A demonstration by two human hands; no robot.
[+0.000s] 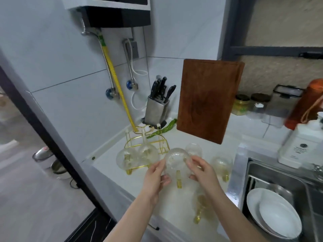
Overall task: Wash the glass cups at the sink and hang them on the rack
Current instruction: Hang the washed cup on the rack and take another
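Glass cup (177,163) held mouth-down above the counter (111,165), rounded base up, yellow handle (179,179) toward the camera, left hand (156,177) and right hand (202,172) gripping its sides, just beside the gold rack (153,142), rim blurred, rack pegs hard to make out.

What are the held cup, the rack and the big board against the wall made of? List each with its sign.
Held cup: clear textured glass with a yellowish handle; the fingers show through it.
Rack: thin wire, apparently metal, in a shiny gold finish, possibly only a coating.
Board: looks like dark reddish-brown wood, matte, with a faint grain pattern.
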